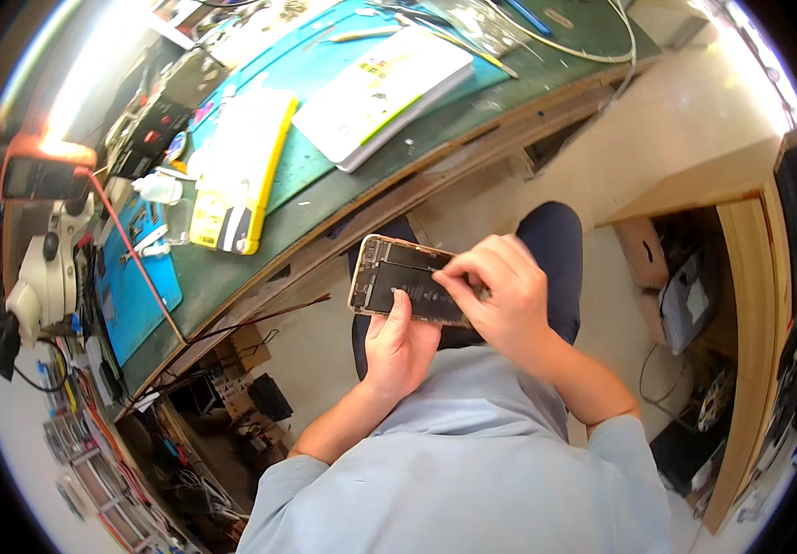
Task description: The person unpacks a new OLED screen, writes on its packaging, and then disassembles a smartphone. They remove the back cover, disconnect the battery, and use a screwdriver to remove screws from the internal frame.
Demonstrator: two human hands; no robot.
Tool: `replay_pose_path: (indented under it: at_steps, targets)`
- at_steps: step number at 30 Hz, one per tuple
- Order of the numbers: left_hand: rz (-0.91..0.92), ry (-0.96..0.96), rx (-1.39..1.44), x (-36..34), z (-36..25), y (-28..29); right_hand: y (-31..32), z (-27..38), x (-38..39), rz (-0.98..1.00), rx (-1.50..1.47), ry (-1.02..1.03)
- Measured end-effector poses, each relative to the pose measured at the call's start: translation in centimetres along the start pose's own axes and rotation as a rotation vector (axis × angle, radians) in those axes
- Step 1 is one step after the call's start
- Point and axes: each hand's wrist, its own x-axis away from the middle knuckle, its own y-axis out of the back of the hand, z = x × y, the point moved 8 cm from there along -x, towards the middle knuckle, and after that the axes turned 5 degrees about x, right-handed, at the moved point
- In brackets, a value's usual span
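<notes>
An opened smartphone (400,286) with its dark battery and small inner parts exposed is held over my lap, slightly tilted. My left hand (396,346) grips it from the lower side, thumb lying on its face. My right hand (500,295) is over the phone's right part, thumb and index finger pinched at the inside of it; what lies between the fingertips is too small to make out.
Above is a green workbench (320,217) with a blue mat (283,42), a yellow case (237,175), a white box (380,97), tweezers and cables. At left stand a red meter (43,171) and microscope (52,258). A wooden cabinet (740,351) is at right.
</notes>
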Motion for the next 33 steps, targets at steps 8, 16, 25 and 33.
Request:
replay_pose_path:
  at_steps: [8, 16, 25, 33]
  targets:
    - [0.176, 0.069, -0.408, 0.3, -5.8, -1.0, -2.2, -3.5, 2.6, 0.760, -0.928, -0.781]
    - [-0.302, -0.843, -2.172, -4.1, -24.6, -4.6, 2.7, -7.7, 2.1, 0.343, -1.038, -0.737]
    - [-0.306, -0.383, -2.156, -7.5, -24.9, -2.0, 3.0, -10.6, 4.6, 0.268, -0.993, -0.775]
    - [-0.267, -0.461, -1.860, 1.1, -28.7, -3.4, 2.6, -9.0, 3.0, 0.334, -1.007, -0.755]
